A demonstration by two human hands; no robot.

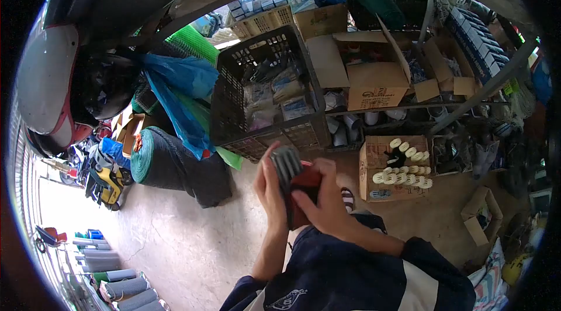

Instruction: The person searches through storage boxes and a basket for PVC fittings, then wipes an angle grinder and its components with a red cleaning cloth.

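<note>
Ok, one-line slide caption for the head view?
Both hands, left hand and right hand, hold a red-and-grey tool above the concrete floor.

A black plastic crate [263, 92] of packaged goods stands beside a blue plastic bag [181, 86] and a green mesh roll [153, 162]. An open cardboard box [374, 80] sits on the shelf; another box [392, 168] holds white tape rolls [404, 171].

A red and grey object [295, 185] is seen centre frame; a blue bag [181, 86] and black crate [263, 92] are pictured above.
</note>
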